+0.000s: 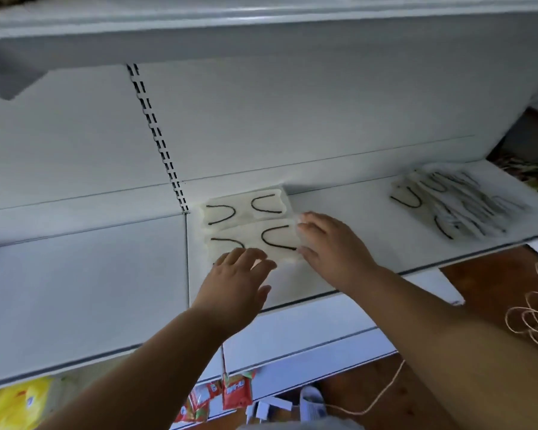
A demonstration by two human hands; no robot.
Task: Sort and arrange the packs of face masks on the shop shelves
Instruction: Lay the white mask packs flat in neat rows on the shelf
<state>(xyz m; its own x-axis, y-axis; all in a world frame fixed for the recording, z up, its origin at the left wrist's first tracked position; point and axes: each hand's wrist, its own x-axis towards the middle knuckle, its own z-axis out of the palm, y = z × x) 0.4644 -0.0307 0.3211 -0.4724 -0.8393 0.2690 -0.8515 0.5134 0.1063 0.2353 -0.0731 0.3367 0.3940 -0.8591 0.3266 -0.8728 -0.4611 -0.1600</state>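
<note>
**Squaring the second mask pack against the first**

I have two packs of face masks laid flat on the white shelf (354, 218), near the slotted upright (156, 135). The rear pack (246, 209) sits against the back panel; the front pack (255, 243) lies just before it, the two touching or slightly overlapping along their long edges. Both run left to right, black ear loops showing through the wrap.

My left hand (236, 280) hovers at the front pack's near left corner, fingers (246, 259) spread and relaxed, touching or just above the wrap; I cannot tell which. My right hand (333, 246) rests at the pack's right short end, fingers (308, 221) straight and close together, pressing that edge. Neither hand pinches anything.

The front pack lies directly ahead of both hands and between them, so I judge the coming move to be a small nudge back and leftward to line it up with the rear pack.

The unsorted heap of mask packs (448, 203) lies well apart to the right, nearer my right hand.
</note>
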